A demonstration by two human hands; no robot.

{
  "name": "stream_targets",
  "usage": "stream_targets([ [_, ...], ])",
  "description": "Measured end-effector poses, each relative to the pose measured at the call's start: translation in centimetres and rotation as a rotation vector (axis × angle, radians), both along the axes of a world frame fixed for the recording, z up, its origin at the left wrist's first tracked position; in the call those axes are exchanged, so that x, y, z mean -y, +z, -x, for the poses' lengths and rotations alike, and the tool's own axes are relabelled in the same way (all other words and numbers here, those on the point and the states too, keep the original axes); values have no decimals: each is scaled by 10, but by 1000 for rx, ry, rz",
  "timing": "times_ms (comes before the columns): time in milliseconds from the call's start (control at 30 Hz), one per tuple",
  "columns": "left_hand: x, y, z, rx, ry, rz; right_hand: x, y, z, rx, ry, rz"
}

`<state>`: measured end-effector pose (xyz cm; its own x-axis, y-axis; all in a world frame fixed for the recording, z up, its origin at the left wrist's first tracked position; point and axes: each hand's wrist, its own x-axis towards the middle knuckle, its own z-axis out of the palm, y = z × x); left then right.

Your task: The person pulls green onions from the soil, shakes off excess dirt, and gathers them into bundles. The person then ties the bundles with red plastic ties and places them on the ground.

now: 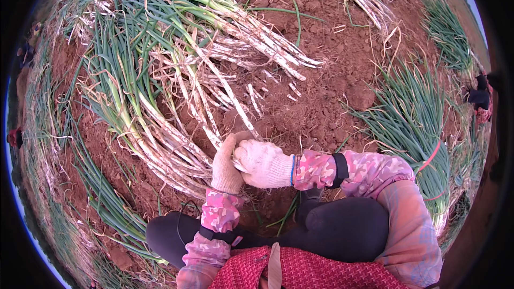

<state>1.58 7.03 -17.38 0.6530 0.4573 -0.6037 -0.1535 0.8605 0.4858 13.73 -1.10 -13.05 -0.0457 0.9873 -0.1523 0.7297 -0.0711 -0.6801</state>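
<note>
My left hand, in a pale knit work glove, is closed around the lower white shanks of a few long green onions. Pressed against it, my right hand, in a matching glove, is curled in a fist on the same stalks near their root ends. A short white piece shows between the hands; the fingers hide the rest. From the hands the stalks run up and left to green leaves. Just left of my left hand lies a loose pile of soil-streaked green onions, its root ends close to the glove.
More green onions lie ahead on reddish-brown soil, with cut white bits nearby. At right is a bundle tied with pink bands. My bent knees frame the work. Another person is partly visible at far right.
</note>
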Motion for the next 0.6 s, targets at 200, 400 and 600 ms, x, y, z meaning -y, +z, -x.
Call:
stream_targets([
  [200,-12,-21,16,-90,69,-40,-25,-44,-125,-255,-508,65],
  [400,-4,-49,13,-123,119,19,-42,-76,-84,-87,-256,426],
  [600,-11,-22,2,-20,111,75,-33,-48,-42,-81,165,-8],
])
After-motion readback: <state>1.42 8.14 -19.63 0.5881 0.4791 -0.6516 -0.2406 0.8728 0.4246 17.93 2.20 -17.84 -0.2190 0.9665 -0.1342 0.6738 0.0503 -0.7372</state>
